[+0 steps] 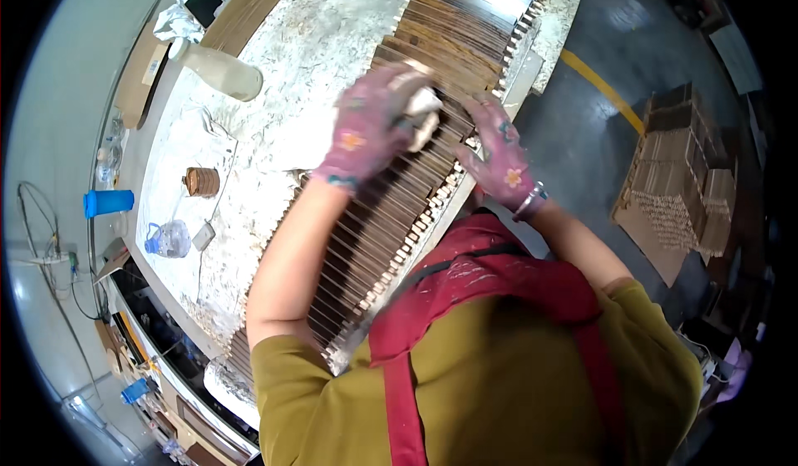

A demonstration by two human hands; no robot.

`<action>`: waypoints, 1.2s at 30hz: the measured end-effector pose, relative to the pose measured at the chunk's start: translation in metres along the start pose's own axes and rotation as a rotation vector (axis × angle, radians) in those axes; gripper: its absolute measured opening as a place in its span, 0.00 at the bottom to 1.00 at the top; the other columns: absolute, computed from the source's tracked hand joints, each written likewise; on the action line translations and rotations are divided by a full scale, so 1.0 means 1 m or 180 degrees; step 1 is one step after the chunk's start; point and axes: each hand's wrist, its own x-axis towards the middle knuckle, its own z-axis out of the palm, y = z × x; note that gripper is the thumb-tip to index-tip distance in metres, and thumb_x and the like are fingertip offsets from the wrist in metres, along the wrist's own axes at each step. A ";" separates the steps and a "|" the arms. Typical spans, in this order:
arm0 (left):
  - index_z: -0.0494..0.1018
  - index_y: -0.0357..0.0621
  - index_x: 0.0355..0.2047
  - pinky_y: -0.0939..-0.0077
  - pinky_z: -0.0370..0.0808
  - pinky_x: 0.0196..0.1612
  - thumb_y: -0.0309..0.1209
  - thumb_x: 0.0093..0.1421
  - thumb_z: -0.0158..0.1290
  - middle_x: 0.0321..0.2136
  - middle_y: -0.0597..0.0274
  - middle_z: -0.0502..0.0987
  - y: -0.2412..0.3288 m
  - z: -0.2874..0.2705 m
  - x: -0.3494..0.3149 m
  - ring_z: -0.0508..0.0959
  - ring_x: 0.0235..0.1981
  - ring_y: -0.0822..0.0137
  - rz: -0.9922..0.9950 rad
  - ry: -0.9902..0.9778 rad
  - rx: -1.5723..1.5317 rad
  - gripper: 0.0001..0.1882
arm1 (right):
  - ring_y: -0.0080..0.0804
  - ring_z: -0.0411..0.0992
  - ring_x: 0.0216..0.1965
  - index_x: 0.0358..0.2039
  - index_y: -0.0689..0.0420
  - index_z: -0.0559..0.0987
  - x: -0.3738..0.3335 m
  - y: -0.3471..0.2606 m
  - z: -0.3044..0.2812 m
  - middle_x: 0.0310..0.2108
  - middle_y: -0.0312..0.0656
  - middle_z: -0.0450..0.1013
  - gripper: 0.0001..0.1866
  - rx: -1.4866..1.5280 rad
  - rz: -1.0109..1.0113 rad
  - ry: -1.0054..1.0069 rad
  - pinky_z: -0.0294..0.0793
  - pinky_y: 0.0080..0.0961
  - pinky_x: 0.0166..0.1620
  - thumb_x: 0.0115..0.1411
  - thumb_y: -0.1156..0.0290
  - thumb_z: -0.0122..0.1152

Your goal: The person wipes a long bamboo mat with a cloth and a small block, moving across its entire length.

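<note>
A long row of dark brown wooden strips (374, 233) lies side by side across the whitish, stained worktable (307, 38), their pale notched ends lined up along both sides. My left hand (366, 129), in a pink-purple glove with a flower print, is closed around a crumpled white cloth (428, 110) and presses it onto the strips; the hand is slightly blurred. At the near edge of the row, my right hand (501, 157) wears a matching glove. Its fingers are spread over the strip ends and it holds nothing.
To the left stand a bottle of cloudy liquid (220, 73), a small brown bundle (201, 182), a clear plastic jug (170, 240) and a blue cylinder (109, 203). A phone (203, 5) lies at the far left. Stacked brown strips (673, 179) sit on cardboard on the floor at right.
</note>
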 end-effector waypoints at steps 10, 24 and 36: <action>0.76 0.54 0.45 0.61 0.75 0.45 0.40 0.55 0.59 0.43 0.62 0.75 -0.030 0.040 0.021 0.76 0.44 0.56 0.0689 -0.0782 0.0749 0.17 | 0.60 0.58 0.62 0.61 0.54 0.66 0.007 0.016 0.024 0.61 0.55 0.61 0.31 -0.0339 -0.0281 0.0158 0.58 0.50 0.63 0.58 0.63 0.61; 0.77 0.55 0.45 0.62 0.75 0.43 0.35 0.58 0.56 0.42 0.62 0.77 -0.081 -0.004 0.018 0.77 0.42 0.56 0.0003 -0.0700 0.1599 0.13 | 0.53 0.59 0.63 0.63 0.54 0.64 0.009 0.008 0.020 0.63 0.51 0.60 0.32 -0.0491 -0.0180 0.0076 0.57 0.47 0.63 0.59 0.61 0.59; 0.78 0.51 0.44 0.61 0.76 0.46 0.35 0.55 0.61 0.44 0.58 0.78 -0.061 0.010 -0.001 0.79 0.44 0.54 0.0676 -0.0427 0.0459 0.15 | 0.51 0.58 0.65 0.63 0.55 0.66 0.006 -0.006 0.018 0.63 0.48 0.62 0.35 -0.0970 -0.0536 -0.0462 0.51 0.51 0.67 0.61 0.50 0.56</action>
